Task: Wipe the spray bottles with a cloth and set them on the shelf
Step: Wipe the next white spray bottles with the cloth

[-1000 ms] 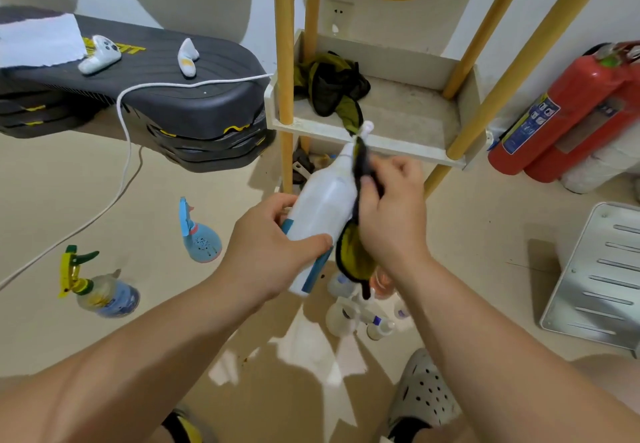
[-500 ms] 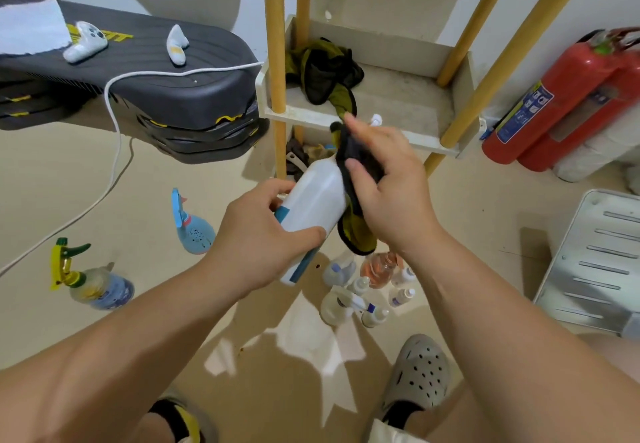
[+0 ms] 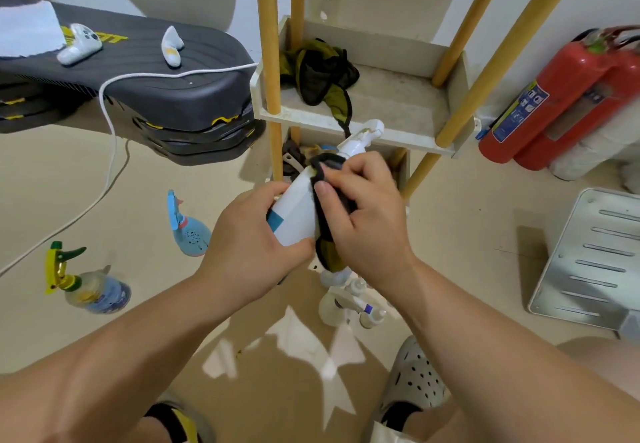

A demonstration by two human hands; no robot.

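Right hand slid cloth down white spray bottle, clamped round both; left hand grips base. Nozzle overlaps shelf front edge, frame centre; bare floor centre left.

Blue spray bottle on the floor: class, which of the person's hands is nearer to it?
Left. The left hand, gripping the white bottle, is just right of the blue spray bottle in view; the right hand, pressing the cloth, lies farther right.

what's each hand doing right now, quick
Left hand: grips the lower end of the white spray bottle.
Right hand: presses the dark cloth around the bottle, fingers curled on it.
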